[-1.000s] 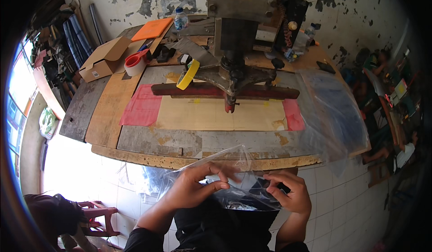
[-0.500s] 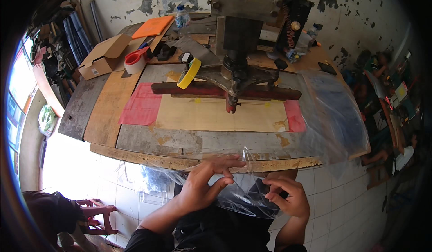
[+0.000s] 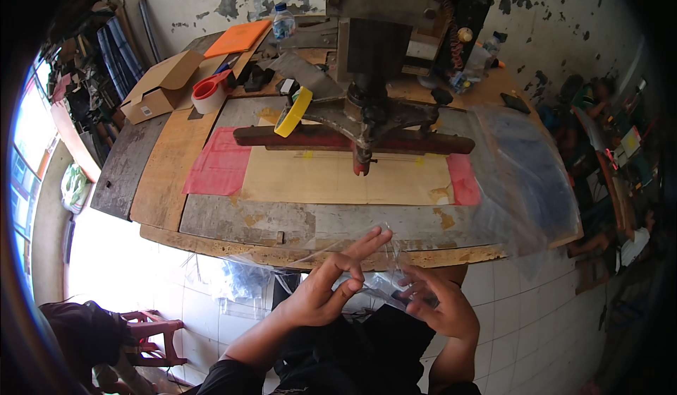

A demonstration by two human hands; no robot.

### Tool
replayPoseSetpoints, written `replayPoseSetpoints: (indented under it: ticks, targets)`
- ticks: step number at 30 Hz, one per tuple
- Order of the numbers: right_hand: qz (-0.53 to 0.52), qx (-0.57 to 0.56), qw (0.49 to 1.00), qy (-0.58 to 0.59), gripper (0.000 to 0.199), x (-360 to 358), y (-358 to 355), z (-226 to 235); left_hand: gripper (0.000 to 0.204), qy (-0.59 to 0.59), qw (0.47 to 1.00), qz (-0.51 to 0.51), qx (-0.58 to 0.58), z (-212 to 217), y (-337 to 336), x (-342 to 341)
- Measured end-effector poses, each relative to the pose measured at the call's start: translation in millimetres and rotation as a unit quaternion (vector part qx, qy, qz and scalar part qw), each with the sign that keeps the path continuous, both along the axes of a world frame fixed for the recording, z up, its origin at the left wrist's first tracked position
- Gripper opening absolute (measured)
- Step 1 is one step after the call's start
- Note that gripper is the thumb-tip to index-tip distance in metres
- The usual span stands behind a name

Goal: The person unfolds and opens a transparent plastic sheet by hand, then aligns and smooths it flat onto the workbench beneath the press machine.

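Observation:
A clear plastic sheet (image 3: pixel 384 283), thin and glossy, is folded over in front of my body at the table's near edge. My left hand (image 3: pixel 326 286) grips its left side, forefinger stretched up along the fold and thumb below. On the other side my right hand (image 3: pixel 446 307) has bent fingers on the sheet; they are slightly blurred. Beyond my hands is a press machine (image 3: pixel 367 109) with a long dark-red bar (image 3: pixel 296 138) across it. Beneath the bar lies a cream board (image 3: pixel 338 183) with pink pieces (image 3: pixel 220 161) at its ends.
A yellow tape roll (image 3: pixel 293 111) hangs on the press. An open cardboard box (image 3: pixel 159 88), a red tape dispenser (image 3: pixel 211 92), an orange folder (image 3: pixel 238 39) and a water bottle (image 3: pixel 283 25) stand at the back left. Clear sheets (image 3: pixel 525 176) cover the right side. People sit far right.
The plastic sheet has folded up smaller between my hands, its lower curve drawn up from my lap. My left forefinger has lifted, and my right hand has moved slightly left.

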State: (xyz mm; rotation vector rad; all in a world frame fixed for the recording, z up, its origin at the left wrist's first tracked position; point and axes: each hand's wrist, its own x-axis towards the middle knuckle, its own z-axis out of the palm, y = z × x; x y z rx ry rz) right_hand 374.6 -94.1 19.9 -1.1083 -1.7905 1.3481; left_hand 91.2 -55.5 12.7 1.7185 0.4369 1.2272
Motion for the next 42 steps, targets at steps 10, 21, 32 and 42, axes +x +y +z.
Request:
replayPoseSetpoints:
  ticks: [10, 21, 32, 42]
  targets:
    - [0.003, 0.03, 0.988, -0.152, 0.111, 0.1, 1.2, 10.9, 0.024, -0.027, 0.999, 0.026, 0.001, 4.8, 2.1, -6.6]
    - [-0.139, 0.102, 0.974, -0.147, 0.069, 9.3, 8.2, -2.1, 0.029, -0.065, 0.99, 0.127, 0.011, 0.7, 1.6, -14.2]
    - [-0.179, 0.069, 0.979, 0.075, 0.07, 26.3, 18.0, -19.2, 0.015, -0.117, 0.974, 0.191, -0.036, 1.5, 18.9, -24.4]
    - [-0.143, 0.069, 0.987, 0.009, 0.074, 33.7, 16.5, -20.6, 0.01, -0.075, 0.972, 0.186, -0.122, -6.3, 17.8, -35.6]
